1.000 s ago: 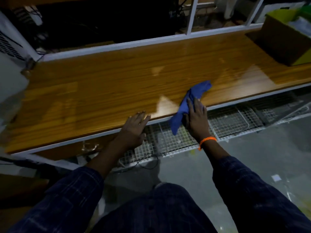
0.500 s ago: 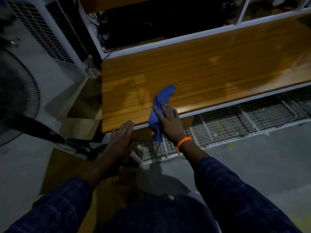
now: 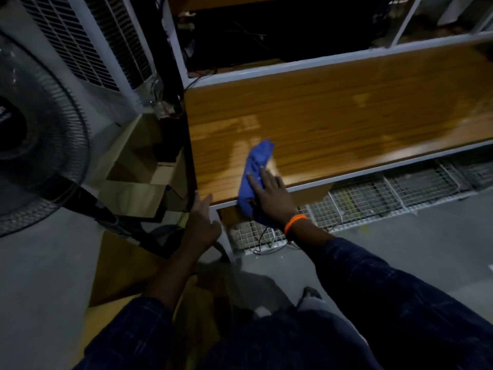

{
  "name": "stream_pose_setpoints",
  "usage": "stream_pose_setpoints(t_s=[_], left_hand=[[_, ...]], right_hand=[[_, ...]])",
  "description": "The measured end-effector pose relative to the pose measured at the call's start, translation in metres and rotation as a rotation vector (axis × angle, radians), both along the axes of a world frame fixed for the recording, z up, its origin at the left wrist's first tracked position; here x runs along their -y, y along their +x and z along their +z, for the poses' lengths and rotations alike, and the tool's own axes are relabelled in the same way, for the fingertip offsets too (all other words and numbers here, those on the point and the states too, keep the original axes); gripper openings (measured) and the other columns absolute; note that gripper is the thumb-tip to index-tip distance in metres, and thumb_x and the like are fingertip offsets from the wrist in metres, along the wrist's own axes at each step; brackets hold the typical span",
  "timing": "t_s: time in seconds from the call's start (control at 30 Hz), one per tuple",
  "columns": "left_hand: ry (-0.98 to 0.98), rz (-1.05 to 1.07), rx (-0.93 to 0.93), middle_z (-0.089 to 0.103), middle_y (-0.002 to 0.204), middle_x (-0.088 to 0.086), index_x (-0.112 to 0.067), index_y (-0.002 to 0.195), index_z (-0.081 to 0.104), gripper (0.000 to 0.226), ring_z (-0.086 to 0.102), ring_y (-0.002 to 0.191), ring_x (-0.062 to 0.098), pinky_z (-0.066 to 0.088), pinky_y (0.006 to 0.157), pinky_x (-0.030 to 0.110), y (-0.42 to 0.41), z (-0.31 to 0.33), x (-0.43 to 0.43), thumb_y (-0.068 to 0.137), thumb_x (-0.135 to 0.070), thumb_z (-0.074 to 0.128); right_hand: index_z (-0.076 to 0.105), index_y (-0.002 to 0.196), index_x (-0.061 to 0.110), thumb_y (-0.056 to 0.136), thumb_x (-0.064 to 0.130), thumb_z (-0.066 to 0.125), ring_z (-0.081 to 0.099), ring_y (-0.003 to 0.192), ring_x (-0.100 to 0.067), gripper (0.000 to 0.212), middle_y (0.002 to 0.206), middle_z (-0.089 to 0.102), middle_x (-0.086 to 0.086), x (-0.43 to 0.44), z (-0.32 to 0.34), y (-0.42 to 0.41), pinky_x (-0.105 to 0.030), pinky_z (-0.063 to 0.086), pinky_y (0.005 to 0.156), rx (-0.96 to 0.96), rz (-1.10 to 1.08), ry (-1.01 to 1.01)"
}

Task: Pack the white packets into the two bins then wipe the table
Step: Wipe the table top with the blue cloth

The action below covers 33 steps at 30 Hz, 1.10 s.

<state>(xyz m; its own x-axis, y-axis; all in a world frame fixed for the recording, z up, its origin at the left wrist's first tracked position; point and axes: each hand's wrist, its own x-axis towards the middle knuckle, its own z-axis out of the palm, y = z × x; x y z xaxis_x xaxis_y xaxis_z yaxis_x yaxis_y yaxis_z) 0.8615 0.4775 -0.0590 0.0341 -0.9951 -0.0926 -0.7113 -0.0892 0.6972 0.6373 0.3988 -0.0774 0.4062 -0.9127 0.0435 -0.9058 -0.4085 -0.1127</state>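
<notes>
A blue cloth (image 3: 254,166) lies on the wooden table (image 3: 333,116) near its front left corner, one end hanging over the front edge. My right hand (image 3: 269,193), with an orange band at the wrist, presses flat on the cloth with the fingers spread. My left hand (image 3: 202,217) rests at the table's front left corner, fingers loosely apart, holding nothing. No white packets or bins are in view.
A standing fan (image 3: 32,145) fills the left side. A white louvred unit (image 3: 88,41) stands behind it. Cardboard boxes (image 3: 133,182) sit on the floor left of the table. A wire mesh shelf (image 3: 386,193) runs under the tabletop.
The cloth and my right hand have slid left along the front edge to the left end of the table. My left hand moved to the corner. The view swung left.
</notes>
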Motion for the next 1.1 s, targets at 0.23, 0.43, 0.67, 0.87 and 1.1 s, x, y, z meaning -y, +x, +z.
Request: stream_pose_setpoints(t_s=[0.23,0.43,0.67,0.87,1.1], left_hand=[[0.061,0.118,-0.433,0.036,0.153,0.007,-0.010,0.154,0.022,0.077,0.041,0.137,0.016,0.047,0.101,0.023,0.036,0.001,0.004,0.086,-0.001,0.056],[-0.133,0.172,-0.326,0.048,0.143,0.016,-0.012,0.147,0.042,0.062,0.058,0.120,0.022,0.053,0.094,0.032,0.032,-0.003,0.000,0.090,-0.001,0.065],[-0.133,0.504,-0.324,0.065,0.112,0.012,-0.006,0.121,0.063,0.044,0.066,0.095,0.024,0.055,0.077,0.031,0.000,-0.004,-0.001,0.084,-0.028,0.063],[-0.027,0.910,-0.543,0.061,0.114,0.024,0.007,0.122,0.055,0.026,0.059,0.109,0.039,0.039,0.077,0.025,-0.040,-0.006,-0.006,0.097,0.002,0.052],[-0.170,0.966,-0.467,0.065,0.110,0.011,-0.016,0.110,0.059,0.020,0.063,0.109,0.032,0.051,0.086,0.039,-0.095,-0.010,0.002,0.094,-0.025,0.064]], right_hand=[[0.016,0.157,0.018,0.098,0.051,0.046,0.017,0.148,-0.041,0.074,0.161,0.012,-0.025,-0.010,0.010,0.111,-0.055,0.020,0.118,-0.005,0.172,0.057],[0.037,0.151,0.015,0.098,0.040,0.053,0.034,0.142,-0.038,0.061,0.157,0.031,-0.020,0.000,0.035,0.100,-0.049,0.039,0.109,0.118,0.313,0.122],[0.064,0.118,0.004,0.087,0.029,0.059,0.058,0.112,-0.047,0.040,0.131,0.055,-0.030,0.012,0.051,0.092,-0.051,0.051,0.084,0.046,0.443,0.016],[0.048,0.140,0.012,0.079,0.032,0.072,0.048,0.124,-0.039,0.068,0.134,0.052,-0.023,0.021,0.032,0.100,-0.046,0.041,0.100,0.037,0.895,0.077],[0.040,0.147,0.019,0.103,0.033,0.037,0.030,0.144,-0.031,0.047,0.157,0.033,-0.008,0.103,0.049,0.088,-0.052,0.034,0.106,-0.080,0.882,0.045]])
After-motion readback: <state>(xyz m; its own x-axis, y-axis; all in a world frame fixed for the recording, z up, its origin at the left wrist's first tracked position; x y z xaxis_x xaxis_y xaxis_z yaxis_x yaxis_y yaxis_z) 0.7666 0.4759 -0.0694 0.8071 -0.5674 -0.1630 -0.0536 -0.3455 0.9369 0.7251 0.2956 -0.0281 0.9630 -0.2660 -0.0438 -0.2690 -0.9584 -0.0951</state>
